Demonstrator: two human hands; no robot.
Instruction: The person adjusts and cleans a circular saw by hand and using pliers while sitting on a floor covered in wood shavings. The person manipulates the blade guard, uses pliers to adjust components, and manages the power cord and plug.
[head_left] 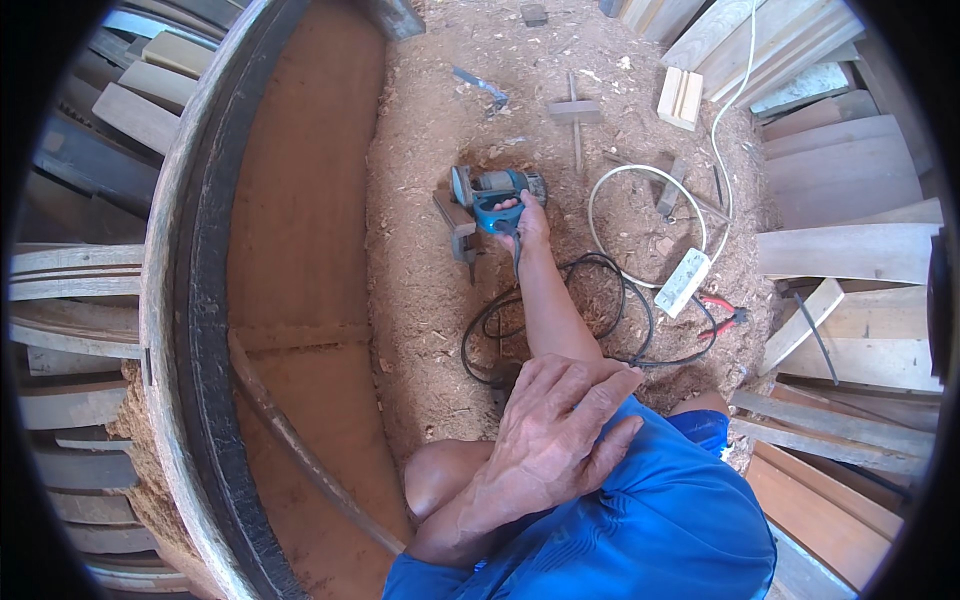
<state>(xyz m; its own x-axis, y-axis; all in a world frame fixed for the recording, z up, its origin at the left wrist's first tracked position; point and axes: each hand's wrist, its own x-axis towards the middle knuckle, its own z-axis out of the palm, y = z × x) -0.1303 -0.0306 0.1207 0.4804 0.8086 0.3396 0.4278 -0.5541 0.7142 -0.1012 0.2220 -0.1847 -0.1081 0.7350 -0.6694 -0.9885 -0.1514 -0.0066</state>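
Note:
My right hand point(527, 222) is closed round the handle of a teal corded power tool point(492, 192), which rests on the shavings-covered ground. Its exact kind is hard to make out. A black cord point(625, 290) runs from it in loose loops beside my right forearm. Nearer to me, my left hand point(558, 425) is held over my right elbow, back upward, with thumb and index finger apart and nothing seen in it; some fingertips are hidden. Whether it touches the arm, I cannot tell. Just left of the tool lies a small wooden piece with a blade-like part point(462, 235).
A large curved wooden wall point(300, 200) with a dark rim stands at left, a stick point(300, 455) leaning there. Red-handled pliers point(722, 316), a white power strip point(683, 282), a wooden marking gauge point(575, 112) and a grooved block point(680, 98) lie right. Planks point(845, 255) line the right side.

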